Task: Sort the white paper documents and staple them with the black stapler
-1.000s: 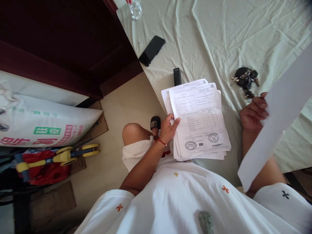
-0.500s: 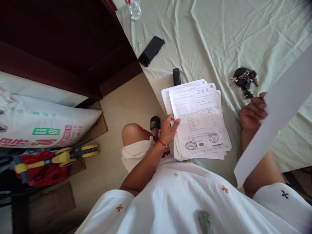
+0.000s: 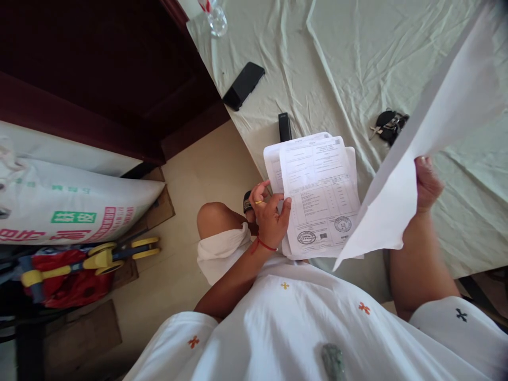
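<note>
A stack of printed papers (image 3: pixel 313 196) lies at the table's near edge, its sheets slightly fanned and the top one bearing round and oval stamps. My left hand (image 3: pixel 272 217) is at the stack's left edge, with its thumb against the top sheet and the other fingers bent. It wears a yellow ring and a red wrist cord. To the right, my right hand (image 3: pixel 429 182) grips a loose white sheet (image 3: pixel 400 169), raised and bent. The sheet hides part of that hand's fingers and overlaps the stack's lower right corner.
On the cloth-covered table (image 3: pixel 349 63) lie a black phone (image 3: pixel 243 85), a small black object (image 3: pixel 284 127) and a bunch of keys (image 3: pixel 387 124), partly behind the raised sheet. A clear bottle (image 3: pixel 217 21) stands at the far corner. Left on the floor are a white sack (image 3: pixel 79 198) and a yellow-blue toy (image 3: pixel 99 262).
The loose sheet has swung left and bent, covering the stack's lower right corner and some of the keys. My left hand's fingers have come up from behind the papers and spread somewhat.
</note>
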`<action>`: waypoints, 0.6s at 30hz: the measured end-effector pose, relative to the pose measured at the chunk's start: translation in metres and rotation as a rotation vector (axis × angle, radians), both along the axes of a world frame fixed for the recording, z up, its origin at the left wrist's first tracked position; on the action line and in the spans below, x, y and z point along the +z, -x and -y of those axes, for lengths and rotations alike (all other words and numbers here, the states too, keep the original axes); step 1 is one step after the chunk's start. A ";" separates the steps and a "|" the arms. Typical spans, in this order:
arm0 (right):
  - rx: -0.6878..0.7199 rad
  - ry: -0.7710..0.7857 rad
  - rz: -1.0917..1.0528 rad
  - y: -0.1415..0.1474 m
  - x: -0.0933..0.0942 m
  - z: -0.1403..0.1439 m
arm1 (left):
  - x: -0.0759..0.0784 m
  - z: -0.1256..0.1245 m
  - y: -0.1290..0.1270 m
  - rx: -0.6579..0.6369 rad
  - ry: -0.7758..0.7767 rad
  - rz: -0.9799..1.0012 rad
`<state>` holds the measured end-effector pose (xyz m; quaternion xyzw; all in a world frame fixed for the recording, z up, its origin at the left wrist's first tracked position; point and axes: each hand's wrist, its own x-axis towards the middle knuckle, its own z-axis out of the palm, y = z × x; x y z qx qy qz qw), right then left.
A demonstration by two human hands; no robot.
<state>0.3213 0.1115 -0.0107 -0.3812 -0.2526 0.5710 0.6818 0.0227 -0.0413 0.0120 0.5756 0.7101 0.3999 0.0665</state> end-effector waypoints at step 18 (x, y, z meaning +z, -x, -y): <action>0.106 -0.008 0.145 0.024 0.015 0.017 | 0.075 0.015 -0.020 -0.557 0.006 0.313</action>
